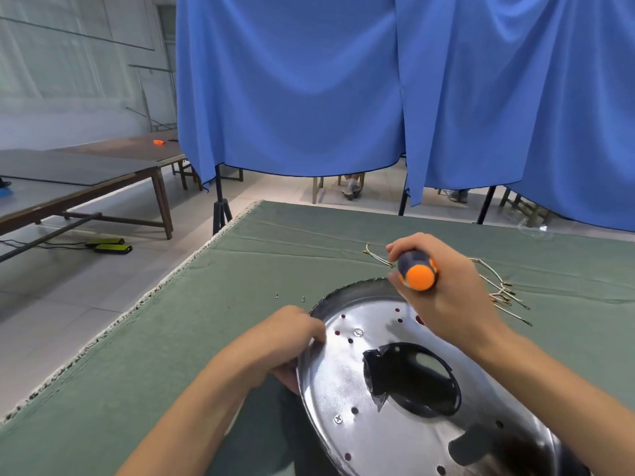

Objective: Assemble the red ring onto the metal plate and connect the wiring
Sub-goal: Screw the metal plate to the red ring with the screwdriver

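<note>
Metal plate (pixel 343 383): nearest the camera, a shiny round dish tilted on the green cloth (pixel 206 338), with a large dark central opening and small holes around it; 2 cross-head screws sit in its face.
Red ring: only red glimpsed through several small holes of the plate; its shape cannot be made out.
Left hand (pixel 288 341): fingers curled over the plate's left rim, gripping it.
Right hand (pixel 446 297): fingers wrapped round a screwdriver (pixel 417 271) with dark blue grip and orange end cap, held over the plate's far part; the tip is blurred.
Wiring (pixel 498 286): pale leads with metal terminals lying loose on the cloth beyond the right hand, apart from the plate.
Loose screws (pixel 290 297): 2 on the cloth just beyond the left hand.
Writing: none readable.
Background: blue curtain (pixel 309 80) on stands behind the table.
</note>
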### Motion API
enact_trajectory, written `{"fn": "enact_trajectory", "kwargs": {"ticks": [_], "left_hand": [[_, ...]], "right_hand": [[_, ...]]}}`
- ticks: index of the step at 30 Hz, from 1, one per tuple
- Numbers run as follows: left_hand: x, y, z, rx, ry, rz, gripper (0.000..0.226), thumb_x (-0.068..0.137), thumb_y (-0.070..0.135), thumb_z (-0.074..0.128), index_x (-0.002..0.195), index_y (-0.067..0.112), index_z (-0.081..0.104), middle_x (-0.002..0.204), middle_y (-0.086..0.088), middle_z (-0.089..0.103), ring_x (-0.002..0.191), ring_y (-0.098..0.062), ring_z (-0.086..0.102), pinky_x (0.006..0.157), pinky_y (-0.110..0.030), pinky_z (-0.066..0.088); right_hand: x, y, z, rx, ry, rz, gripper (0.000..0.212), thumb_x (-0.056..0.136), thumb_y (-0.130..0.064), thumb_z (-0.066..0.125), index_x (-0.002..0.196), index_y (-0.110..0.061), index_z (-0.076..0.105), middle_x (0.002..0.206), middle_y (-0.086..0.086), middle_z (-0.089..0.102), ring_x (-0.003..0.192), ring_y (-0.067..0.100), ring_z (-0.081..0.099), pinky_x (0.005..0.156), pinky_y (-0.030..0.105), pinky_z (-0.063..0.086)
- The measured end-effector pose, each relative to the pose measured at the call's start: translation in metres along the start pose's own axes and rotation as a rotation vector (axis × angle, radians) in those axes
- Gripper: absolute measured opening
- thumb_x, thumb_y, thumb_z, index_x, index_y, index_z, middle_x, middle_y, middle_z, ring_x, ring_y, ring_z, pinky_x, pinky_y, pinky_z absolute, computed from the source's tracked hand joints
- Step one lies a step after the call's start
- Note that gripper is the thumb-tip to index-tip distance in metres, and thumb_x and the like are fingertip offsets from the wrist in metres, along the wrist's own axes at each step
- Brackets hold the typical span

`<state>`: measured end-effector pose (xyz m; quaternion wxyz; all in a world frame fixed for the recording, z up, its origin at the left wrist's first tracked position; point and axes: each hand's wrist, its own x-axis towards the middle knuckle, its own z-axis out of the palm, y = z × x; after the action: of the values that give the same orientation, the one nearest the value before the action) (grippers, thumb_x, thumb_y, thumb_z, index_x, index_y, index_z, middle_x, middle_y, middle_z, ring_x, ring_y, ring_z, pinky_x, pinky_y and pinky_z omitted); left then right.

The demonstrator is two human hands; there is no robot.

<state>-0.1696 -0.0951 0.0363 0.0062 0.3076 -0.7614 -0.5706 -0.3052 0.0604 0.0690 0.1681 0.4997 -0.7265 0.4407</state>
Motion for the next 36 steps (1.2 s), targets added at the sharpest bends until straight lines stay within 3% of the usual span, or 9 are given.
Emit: {"fn": "enact_trajectory", "kwargs": {"ticks": [2,5,10,14,20,23,28,33,36], "left_hand": [[-0.001,0.003,0.003,-0.103,0.024,0.030,0.018,0.082,0.005,0.051,0.064,0.010,0.047,0.048,-0.003,0.045,0.035,-0.017,0.042,0.037,-0.014,0.029],[-0.003,0.011,0.008,-0.183,0.157,0.170,0.017,0.078,0.012,0.056,0.069,0.014,0.042,0.061,-0.004,0.040,0.058,-0.020,0.038,0.052,-0.027,0.026],[-0.014,0.022,0.002,-0.337,0.347,0.446,0.028,0.059,0.027,0.056,0.083,0.013,0.053,0.076,-0.013,0.055,0.069,-0.024,0.049,0.068,-0.040,0.039],[-0.018,0.021,-0.004,-0.324,0.414,0.587,0.026,0.065,0.025,0.058,0.090,0.019,0.064,0.085,-0.009,0.071,0.080,-0.028,0.065,0.077,-0.050,0.051],[-0.014,0.019,-0.004,-0.344,0.393,0.629,0.021,0.068,0.018,0.053,0.078,0.010,0.070,0.075,-0.016,0.065,0.067,-0.030,0.053,0.065,-0.040,0.046],[-0.012,0.019,-0.003,-0.362,0.371,0.606,0.030,0.066,0.016,0.049,0.071,-0.013,0.050,0.069,-0.010,0.045,0.068,-0.021,0.036,0.064,-0.035,0.028],[-0.012,0.018,-0.003,-0.425,0.334,0.543,0.028,0.064,0.014,0.047,0.066,-0.013,0.043,0.070,-0.008,0.043,0.068,-0.021,0.035,0.064,-0.035,0.026],[-0.015,0.018,-0.007,-0.491,0.260,0.505,0.008,0.070,0.004,0.056,0.070,-0.003,0.058,0.070,-0.009,0.062,0.066,-0.020,0.055,0.056,-0.027,0.043],[-0.019,0.021,-0.009,-0.540,0.200,0.516,0.020,0.054,0.006,0.053,0.067,0.010,0.067,0.070,-0.009,0.064,0.065,-0.022,0.056,0.054,-0.027,0.045]], "right_hand": [[-0.003,0.000,0.000,-0.081,0.036,-0.031,0.028,0.077,0.007,0.070,0.093,-0.015,0.062,0.097,0.000,0.068,0.086,0.019,0.062,0.073,0.036,0.054],[-0.001,0.000,-0.004,-0.147,0.149,-0.043,0.032,0.075,0.006,0.072,0.095,-0.016,0.061,0.102,-0.002,0.066,0.088,0.025,0.063,0.069,0.040,0.054],[0.013,-0.005,-0.014,-0.260,0.342,-0.311,0.015,0.084,-0.015,0.067,0.094,-0.005,0.063,0.112,0.004,0.064,0.083,0.026,0.061,0.058,0.039,0.052],[0.016,-0.002,-0.012,-0.246,0.364,-0.400,0.026,0.075,0.002,0.068,0.097,-0.009,0.059,0.116,0.009,0.060,0.100,0.021,0.058,0.068,0.038,0.053],[0.019,-0.001,-0.007,-0.184,0.332,-0.412,0.019,0.077,0.004,0.066,0.096,0.000,0.062,0.117,0.014,0.057,0.111,0.026,0.056,0.082,0.040,0.052],[0.020,-0.004,-0.006,-0.183,0.327,-0.417,0.022,0.075,0.005,0.066,0.095,-0.001,0.061,0.116,0.014,0.058,0.108,0.027,0.057,0.080,0.042,0.052],[0.016,-0.004,-0.002,-0.193,0.298,-0.396,0.027,0.073,0.006,0.067,0.097,-0.006,0.061,0.117,0.009,0.058,0.093,0.032,0.060,0.068,0.048,0.051],[0.014,-0.004,-0.002,-0.193,0.298,-0.377,0.021,0.075,0.003,0.067,0.095,-0.002,0.063,0.114,0.011,0.059,0.101,0.028,0.061,0.071,0.048,0.051],[0.014,-0.005,-0.002,-0.193,0.310,-0.386,0.017,0.078,0.000,0.067,0.095,-0.001,0.064,0.114,0.012,0.060,0.103,0.027,0.060,0.073,0.048,0.051]]}}
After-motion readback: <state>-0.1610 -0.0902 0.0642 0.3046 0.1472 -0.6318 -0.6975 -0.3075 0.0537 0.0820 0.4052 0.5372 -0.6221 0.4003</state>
